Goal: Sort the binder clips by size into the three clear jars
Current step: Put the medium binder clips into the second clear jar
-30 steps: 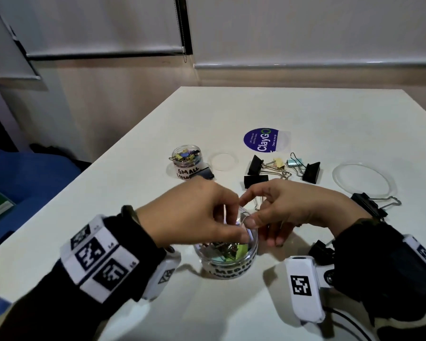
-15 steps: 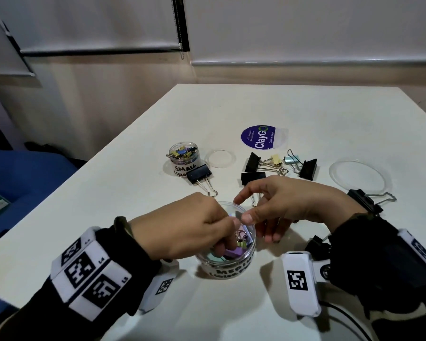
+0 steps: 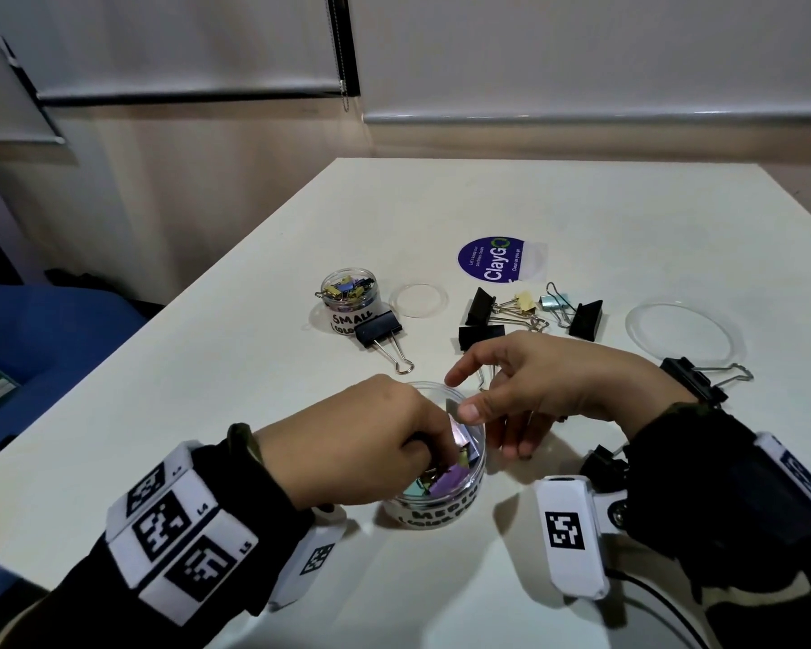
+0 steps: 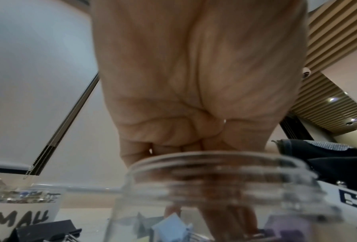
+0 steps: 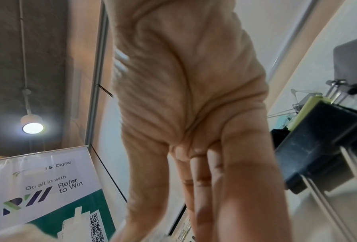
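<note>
The clear medium jar [image 3: 434, 513] stands near the table's front edge with several coloured binder clips [image 3: 445, 475] inside. My left hand [image 3: 422, 454] reaches down into its mouth. In the left wrist view the fingers [image 4: 225, 211] pass below the jar's rim [image 4: 214, 163] among the clips, and I cannot tell whether they pinch one. My right hand [image 3: 481, 396] hovers just right of the jar, fingers loose and holding nothing. Its palm fills the right wrist view [image 5: 204, 188]. The small jar [image 3: 347, 297] with tiny clips stands farther back on the left.
Black clips lie loose: one by the small jar [image 3: 378, 330], a group behind my right hand [image 3: 481, 304], one far right [image 3: 694, 381], one under my right wrist [image 3: 605, 466]. Two clear lids [image 3: 417, 299] [image 3: 682, 330] and a round purple sticker [image 3: 497, 264] lie on the table.
My left hand's fingers have sunk from the jar's mouth down among the clips. My right hand has loosened its pinch at the rim and its index finger has lifted away.
</note>
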The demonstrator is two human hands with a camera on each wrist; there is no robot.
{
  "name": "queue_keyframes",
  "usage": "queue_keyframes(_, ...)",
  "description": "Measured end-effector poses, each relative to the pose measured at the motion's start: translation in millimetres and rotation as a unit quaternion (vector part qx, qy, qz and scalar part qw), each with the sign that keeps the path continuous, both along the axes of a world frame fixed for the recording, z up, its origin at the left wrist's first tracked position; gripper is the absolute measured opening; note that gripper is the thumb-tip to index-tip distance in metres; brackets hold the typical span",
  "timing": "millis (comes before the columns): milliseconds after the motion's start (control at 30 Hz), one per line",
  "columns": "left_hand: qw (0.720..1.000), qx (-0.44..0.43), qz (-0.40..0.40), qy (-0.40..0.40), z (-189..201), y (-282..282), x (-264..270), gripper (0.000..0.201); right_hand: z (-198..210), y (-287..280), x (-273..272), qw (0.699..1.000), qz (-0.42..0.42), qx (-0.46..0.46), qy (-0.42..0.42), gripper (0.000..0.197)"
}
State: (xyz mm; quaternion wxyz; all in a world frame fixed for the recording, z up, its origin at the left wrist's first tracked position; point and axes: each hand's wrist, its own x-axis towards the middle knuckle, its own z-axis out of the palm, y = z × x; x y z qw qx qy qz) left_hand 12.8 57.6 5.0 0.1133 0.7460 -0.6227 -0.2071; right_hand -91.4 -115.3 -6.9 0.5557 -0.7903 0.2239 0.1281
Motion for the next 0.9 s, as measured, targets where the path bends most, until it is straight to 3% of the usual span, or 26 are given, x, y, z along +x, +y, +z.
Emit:
queue_keyframes(200,0.999,-0.041,-0.010,-0.008,-1.2,-0.7,2.9,0.022,-0.7,-0.9,-1.8,1.000,0.002,-0.006,0.003,0.047)
queue_keyframes(333,0.987,-0.158,0.022,-0.008,-1.4,-2.2,11.5,0.020,0.7,-4.0,-0.9,0.999,0.008,-0.043,0.020,0.048)
queue_keyframes(400,0.990,-0.134,0.038,0.001,-0.5,-0.3,15.4,0.051,2.2,-8.0,-3.5,0.998,-0.007,-0.060,0.023,0.045)
queue_keyframes(500,0.999,-0.032,0.030,-0.007,1.5,1.4,15.5,0.095,7.9,-17.5,-8.1,0.989,-0.091,-0.118,-0.013,0.025)
queue_keyframes(600,1.000,-0.001,0.018,-0.006,2.0,-1.8,14.4,0.099,13.4,-35.7,1.2,0.959,-0.189,-0.207,-0.037,0.008)
queue_keyframes(667,1.000,0.002,0.026,0.007,1.4,-3.5,14.3,0.098,14.3,-49.5,15.5,0.936,-0.204,-0.284,-0.033,0.002)
queue_keyframes(800,0.998,0.010,0.038,0.040,1.2,-3.7,15.4,0.098,10.6,-69.7,39.5,0.901,-0.130,-0.414,0.006,0.032)
queue_keyframes(900,0.997,0.015,0.041,0.061,0.4,-2.7,18.0,0.098,8.1,-76.9,47.0,0.899,-0.073,-0.427,0.069,0.056)
